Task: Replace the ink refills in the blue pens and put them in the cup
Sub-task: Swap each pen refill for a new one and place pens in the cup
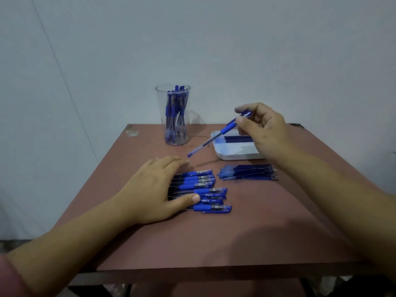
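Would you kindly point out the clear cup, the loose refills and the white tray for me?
clear cup (160, 99): head view, bare left wall near the rim.
loose refills (248, 173): head view, middle of the bundle.
white tray (235, 157): head view, near rim.

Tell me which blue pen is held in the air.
The pen pinched in the right hand, slanting above the table. The other pens lie under the left hand or stand in the cup.

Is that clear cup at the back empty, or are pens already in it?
Not empty: the clear cup stands upright with several blue pens inside.
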